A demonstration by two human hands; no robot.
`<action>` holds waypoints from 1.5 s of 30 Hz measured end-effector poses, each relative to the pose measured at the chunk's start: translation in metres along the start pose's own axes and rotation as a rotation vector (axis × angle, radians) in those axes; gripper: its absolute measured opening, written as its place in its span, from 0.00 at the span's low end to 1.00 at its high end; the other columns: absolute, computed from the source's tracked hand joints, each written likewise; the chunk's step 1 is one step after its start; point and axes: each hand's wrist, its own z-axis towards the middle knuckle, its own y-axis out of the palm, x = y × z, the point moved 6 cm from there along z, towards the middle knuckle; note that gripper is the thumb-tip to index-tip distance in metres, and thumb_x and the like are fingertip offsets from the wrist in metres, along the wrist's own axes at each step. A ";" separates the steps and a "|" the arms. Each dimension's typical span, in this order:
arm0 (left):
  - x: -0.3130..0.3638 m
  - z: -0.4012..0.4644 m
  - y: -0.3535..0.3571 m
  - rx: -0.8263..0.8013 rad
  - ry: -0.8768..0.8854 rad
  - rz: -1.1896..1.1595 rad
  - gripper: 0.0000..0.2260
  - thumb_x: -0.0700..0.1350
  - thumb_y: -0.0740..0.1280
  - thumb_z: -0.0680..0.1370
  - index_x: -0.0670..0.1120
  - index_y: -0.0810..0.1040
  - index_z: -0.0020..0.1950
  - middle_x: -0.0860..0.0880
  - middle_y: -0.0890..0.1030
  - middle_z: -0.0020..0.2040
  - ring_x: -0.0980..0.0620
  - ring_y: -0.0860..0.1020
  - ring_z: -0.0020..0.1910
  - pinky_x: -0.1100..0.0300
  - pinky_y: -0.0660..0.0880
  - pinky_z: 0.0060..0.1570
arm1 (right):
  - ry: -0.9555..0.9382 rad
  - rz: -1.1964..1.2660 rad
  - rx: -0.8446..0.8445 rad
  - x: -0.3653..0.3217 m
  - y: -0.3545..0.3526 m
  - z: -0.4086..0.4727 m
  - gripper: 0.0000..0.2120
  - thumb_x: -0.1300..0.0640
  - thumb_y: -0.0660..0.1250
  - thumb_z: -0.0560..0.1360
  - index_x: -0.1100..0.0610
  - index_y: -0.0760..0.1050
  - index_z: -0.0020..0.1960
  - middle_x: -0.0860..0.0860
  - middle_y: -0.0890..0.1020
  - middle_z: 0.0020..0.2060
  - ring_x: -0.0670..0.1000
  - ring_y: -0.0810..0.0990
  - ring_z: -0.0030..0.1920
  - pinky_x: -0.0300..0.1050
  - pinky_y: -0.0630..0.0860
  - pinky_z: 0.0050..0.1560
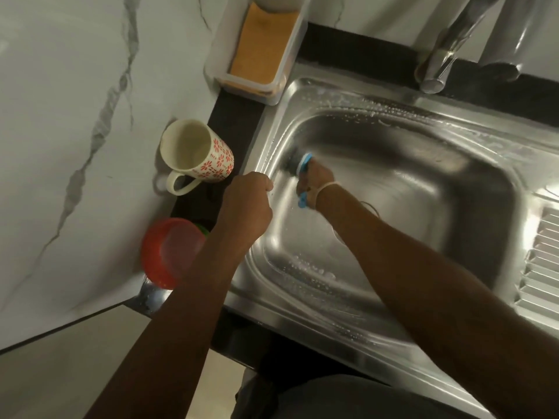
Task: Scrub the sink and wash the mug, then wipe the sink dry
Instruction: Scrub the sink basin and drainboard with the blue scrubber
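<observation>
The right hand [314,181] has its grip clamped on a blue-handled brush [303,164], the brush head against the left wall of the sink [393,122]; the left hand [249,204], fingers curled on the sink's left rim, holds nothing; the mug [196,155] stands on the tabletop [233,116] just left of the sink, beside a red bowl [169,252]; suds dot the rim.

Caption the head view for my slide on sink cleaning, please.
Right hand scrubs the soapy sink with a blue brush; mug waits.
</observation>
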 end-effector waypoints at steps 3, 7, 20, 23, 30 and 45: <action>-0.002 0.003 0.002 -0.012 -0.012 0.004 0.19 0.30 0.68 0.71 0.43 0.79 0.61 0.45 0.82 0.55 0.47 0.80 0.55 0.51 0.78 0.55 | 0.067 -0.269 -0.113 0.082 -0.011 -0.013 0.14 0.52 0.62 0.80 0.56 0.72 0.39 0.53 0.72 0.28 0.49 0.70 0.21 0.37 0.66 0.20; -0.005 0.007 0.003 -0.028 -0.026 0.004 0.21 0.30 0.69 0.71 0.43 0.78 0.63 0.45 0.81 0.58 0.47 0.79 0.57 0.51 0.77 0.57 | 0.155 -0.526 -0.278 0.124 -0.012 -0.037 0.15 0.51 0.58 0.83 0.52 0.69 0.38 0.48 0.73 0.29 0.45 0.72 0.17 0.34 0.66 0.15; -0.009 0.002 -0.001 0.051 -0.062 -0.085 0.18 0.31 0.71 0.69 0.46 0.80 0.57 0.48 0.82 0.53 0.49 0.80 0.53 0.52 0.79 0.54 | 0.068 -0.158 -0.148 0.092 -0.004 -0.089 0.20 0.47 0.60 0.82 0.66 0.74 0.56 0.53 0.71 0.25 0.49 0.68 0.19 0.39 0.67 0.23; -0.007 0.001 -0.001 0.045 -0.068 -0.095 0.18 0.32 0.71 0.70 0.45 0.79 0.58 0.48 0.82 0.52 0.50 0.80 0.52 0.53 0.79 0.53 | 0.054 -0.076 -0.140 0.072 0.001 -0.091 0.18 0.48 0.60 0.82 0.65 0.73 0.55 0.51 0.70 0.20 0.48 0.68 0.17 0.36 0.65 0.22; -0.006 -0.004 -0.003 0.025 -0.060 -0.138 0.18 0.33 0.68 0.72 0.44 0.79 0.60 0.48 0.83 0.53 0.51 0.81 0.51 0.55 0.80 0.52 | -0.152 0.162 0.006 -0.019 0.017 -0.078 0.18 0.45 0.60 0.82 0.62 0.72 0.57 0.51 0.68 0.23 0.46 0.66 0.17 0.35 0.66 0.21; -0.003 -0.008 0.001 -0.072 -0.038 -0.071 0.20 0.33 0.65 0.72 0.42 0.77 0.64 0.45 0.80 0.60 0.48 0.78 0.59 0.52 0.76 0.59 | -0.120 0.007 0.043 0.007 0.006 -0.044 0.19 0.44 0.60 0.81 0.58 0.69 0.62 0.53 0.73 0.33 0.50 0.71 0.27 0.38 0.71 0.26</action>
